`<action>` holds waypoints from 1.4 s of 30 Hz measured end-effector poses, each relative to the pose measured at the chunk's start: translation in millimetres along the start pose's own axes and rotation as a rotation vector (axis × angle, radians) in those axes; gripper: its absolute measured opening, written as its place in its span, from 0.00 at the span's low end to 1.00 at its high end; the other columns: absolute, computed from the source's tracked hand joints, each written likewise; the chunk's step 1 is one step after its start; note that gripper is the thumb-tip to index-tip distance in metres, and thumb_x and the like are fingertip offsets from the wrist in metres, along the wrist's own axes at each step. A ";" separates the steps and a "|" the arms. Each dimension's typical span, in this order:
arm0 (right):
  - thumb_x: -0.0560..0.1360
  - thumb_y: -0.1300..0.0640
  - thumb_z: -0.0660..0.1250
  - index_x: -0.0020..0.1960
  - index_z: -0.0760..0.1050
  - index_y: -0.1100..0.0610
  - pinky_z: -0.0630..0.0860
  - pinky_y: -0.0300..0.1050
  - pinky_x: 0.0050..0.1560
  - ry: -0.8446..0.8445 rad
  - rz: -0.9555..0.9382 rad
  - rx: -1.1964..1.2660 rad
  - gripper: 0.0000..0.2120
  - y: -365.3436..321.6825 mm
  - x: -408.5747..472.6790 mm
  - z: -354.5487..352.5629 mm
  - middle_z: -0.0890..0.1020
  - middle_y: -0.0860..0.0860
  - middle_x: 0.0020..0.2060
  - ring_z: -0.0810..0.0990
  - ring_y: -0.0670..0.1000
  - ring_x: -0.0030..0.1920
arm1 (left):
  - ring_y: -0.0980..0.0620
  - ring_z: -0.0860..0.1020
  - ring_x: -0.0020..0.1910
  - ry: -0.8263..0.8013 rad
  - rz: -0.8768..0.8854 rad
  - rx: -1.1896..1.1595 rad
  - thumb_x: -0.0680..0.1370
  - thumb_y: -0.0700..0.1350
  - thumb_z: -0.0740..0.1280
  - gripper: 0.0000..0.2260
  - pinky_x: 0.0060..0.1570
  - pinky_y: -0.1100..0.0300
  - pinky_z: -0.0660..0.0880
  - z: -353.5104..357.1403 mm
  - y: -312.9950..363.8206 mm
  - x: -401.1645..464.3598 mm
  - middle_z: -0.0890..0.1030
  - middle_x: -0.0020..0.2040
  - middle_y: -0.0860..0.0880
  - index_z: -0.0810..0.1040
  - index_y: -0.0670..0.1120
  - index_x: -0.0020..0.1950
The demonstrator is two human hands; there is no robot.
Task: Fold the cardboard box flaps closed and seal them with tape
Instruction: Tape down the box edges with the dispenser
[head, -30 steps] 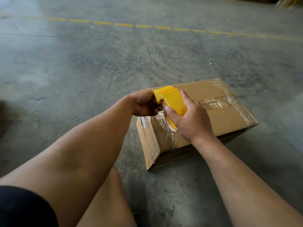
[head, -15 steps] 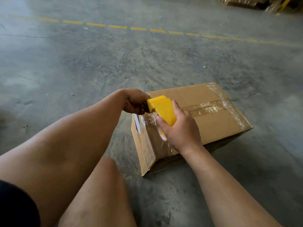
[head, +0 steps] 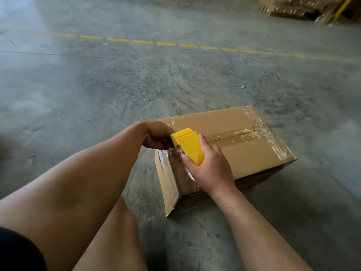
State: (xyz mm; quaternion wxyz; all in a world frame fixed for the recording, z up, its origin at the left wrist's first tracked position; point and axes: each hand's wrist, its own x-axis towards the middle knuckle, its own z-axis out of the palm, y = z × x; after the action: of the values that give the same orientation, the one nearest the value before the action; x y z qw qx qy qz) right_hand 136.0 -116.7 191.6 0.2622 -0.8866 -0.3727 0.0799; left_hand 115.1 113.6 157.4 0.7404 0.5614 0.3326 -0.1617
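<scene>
A brown cardboard box [head: 252, 153] lies on the concrete floor with its top flaps folded shut. Clear tape [head: 240, 133] runs along the middle seam and across the far right edge. More tape covers the near left edge of the top. My right hand [head: 211, 171] grips a yellow tape dispenser [head: 188, 144] at that near left edge. My left hand [head: 157, 136] sits at the box's left corner, touching the dispenser's front end; its fingertips are hidden. A side flap [head: 168, 182] hangs loose on the left end.
Bare concrete floor [head: 117, 90] surrounds the box. A dashed yellow line [head: 142, 42] crosses the floor farther away. Stacked cardboard on pallets [head: 297, 6] stands at the far right. My knee [head: 115, 231] is low between my arms.
The view has tilted so the box sits lower in the picture. Both hands and the dispenser stay at the box's near left edge, shifted slightly left.
</scene>
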 end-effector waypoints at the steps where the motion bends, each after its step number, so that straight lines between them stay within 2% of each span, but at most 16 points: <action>1: 0.74 0.34 0.61 0.79 0.52 0.47 0.69 0.44 0.46 -0.005 0.005 -0.003 0.40 1.2 -0.4 0.6 0.73 0.54 0.58 0.75 0.54 0.55 | 0.54 0.74 0.38 0.012 -0.016 0.020 0.82 0.37 0.60 0.11 0.41 0.65 0.73 -0.3 -0.5 0.6 0.81 0.38 0.45 0.78 0.41 0.42; 3: 0.74 0.34 0.61 0.79 0.51 0.47 0.68 0.44 0.45 -0.009 0.015 -0.005 0.40 3.6 -1.6 2.9 0.72 0.54 0.58 0.75 0.54 0.54 | 0.54 0.73 0.38 0.033 -0.035 0.039 0.82 0.36 0.60 0.10 0.36 0.65 0.77 1.6 -0.5 0.6 0.79 0.39 0.44 0.78 0.40 0.43; 4: 0.74 0.34 0.61 0.79 0.51 0.47 0.68 0.44 0.45 -0.010 0.017 -0.003 0.40 4.3 -2.2 4.1 0.72 0.54 0.57 0.75 0.54 0.54 | 0.53 0.75 0.37 0.044 -0.042 0.045 0.81 0.36 0.61 0.10 0.35 0.65 0.79 2.4 -0.3 0.3 0.80 0.39 0.43 0.78 0.39 0.43; 7: 0.73 0.34 0.61 0.79 0.52 0.47 0.67 0.44 0.44 -0.009 0.018 0.006 0.40 6.4 -3.4 7.8 0.73 0.54 0.57 0.75 0.55 0.54 | 0.52 0.83 0.34 0.055 -0.062 0.058 0.81 0.36 0.62 0.11 0.35 0.62 0.81 2.6 -1.3 -0.4 0.84 0.36 0.44 0.81 0.38 0.41; 10: 0.73 0.34 0.61 0.79 0.51 0.47 0.66 0.44 0.44 -0.020 0.014 0.013 0.40 8.7 -5.7 11.2 0.72 0.54 0.57 0.75 0.54 0.54 | 0.53 0.83 0.35 0.038 -0.075 0.079 0.80 0.36 0.63 0.16 0.39 0.63 0.81 -0.1 -3.5 -0.1 0.84 0.36 0.44 0.84 0.40 0.34; 16: 0.74 0.33 0.61 0.79 0.50 0.47 0.66 0.43 0.45 -0.042 0.019 0.033 0.40 8.5 -7.2 15.9 0.72 0.54 0.59 0.74 0.53 0.55 | 0.54 0.75 0.37 0.077 -0.020 0.187 0.81 0.37 0.64 0.07 0.33 0.67 0.75 1.6 -0.1 -7.6 0.80 0.37 0.47 0.79 0.45 0.45; 22: 0.74 0.33 0.61 0.79 0.50 0.47 0.65 0.43 0.46 -0.045 0.026 0.059 0.40 5.1 -5.4 17.9 0.72 0.54 0.59 0.73 0.53 0.56 | 0.56 0.81 0.32 0.095 0.055 0.261 0.80 0.37 0.65 0.07 0.38 0.64 0.74 -5.2 5.4 -8.9 0.83 0.35 0.48 0.81 0.44 0.46; 25: 0.74 0.34 0.61 0.79 0.50 0.48 0.67 0.44 0.49 -0.037 0.034 0.085 0.41 -2.2 -7.8 17.7 0.72 0.54 0.61 0.73 0.54 0.59 | 0.56 0.80 0.33 0.124 0.129 0.341 0.79 0.35 0.67 0.06 0.38 0.64 0.78 -9.5 12.4 -6.2 0.83 0.35 0.48 0.82 0.42 0.44; 27: 0.74 0.34 0.61 0.79 0.51 0.49 0.68 0.44 0.50 -0.011 0.045 0.089 0.40 -5.9 -12.7 15.2 0.73 0.54 0.62 0.73 0.53 0.58 | 0.56 0.80 0.34 0.149 0.173 0.377 0.78 0.36 0.69 0.04 0.37 0.66 0.77 -15.5 20.6 -6.3 0.83 0.35 0.48 0.83 0.42 0.45; 29: 0.74 0.34 0.60 0.79 0.51 0.48 0.68 0.43 0.47 0.014 0.052 0.086 0.39 -6.7 -21.8 12.1 0.73 0.53 0.58 0.72 0.49 0.51 | 0.56 0.81 0.35 0.189 0.186 0.396 0.77 0.39 0.71 0.02 0.36 0.67 0.77 -25.4 30.9 -9.5 0.84 0.36 0.47 0.82 0.42 0.46; 31: 0.74 0.33 0.59 0.79 0.51 0.47 0.67 0.42 0.43 0.014 0.049 0.079 0.39 -5.6 -28.8 10.4 0.73 0.51 0.54 0.70 0.47 0.47 | 0.56 0.83 0.38 0.214 0.179 0.422 0.76 0.40 0.72 0.02 0.40 0.66 0.79 -32.6 39.5 -12.1 0.85 0.39 0.45 0.83 0.42 0.47; 35: 0.74 0.32 0.58 0.79 0.50 0.47 0.67 0.42 0.42 0.021 0.060 0.059 0.39 -5.4 -29.5 8.6 0.72 0.51 0.54 0.70 0.46 0.46 | 0.53 0.82 0.43 0.217 0.244 0.469 0.76 0.40 0.72 0.05 0.47 0.62 0.80 -31.1 47.4 -9.8 0.84 0.43 0.44 0.83 0.41 0.50; 39: 0.74 0.32 0.59 0.79 0.49 0.46 0.65 0.40 0.37 0.005 0.073 0.061 0.40 -3.1 -29.7 4.3 0.70 0.49 0.52 0.70 0.46 0.45 | 0.52 0.83 0.46 0.176 0.239 0.457 0.75 0.40 0.73 0.05 0.48 0.60 0.79 -32.6 45.0 -7.0 0.85 0.45 0.44 0.83 0.42 0.51; 42: 0.74 0.32 0.59 0.79 0.49 0.46 0.65 0.40 0.39 -0.009 0.085 0.077 0.40 -5.0 -29.3 2.7 0.71 0.49 0.53 0.69 0.46 0.46 | 0.53 0.83 0.45 0.181 0.247 0.503 0.75 0.40 0.73 0.05 0.48 0.61 0.79 -34.1 44.5 -3.6 0.85 0.45 0.44 0.84 0.43 0.50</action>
State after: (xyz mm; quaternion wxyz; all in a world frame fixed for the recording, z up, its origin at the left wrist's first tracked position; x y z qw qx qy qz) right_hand 111.2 -133.3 190.4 0.2907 -0.8906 -0.3324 0.1091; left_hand 129.2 159.3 187.0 0.5592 0.7757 0.2760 -0.0968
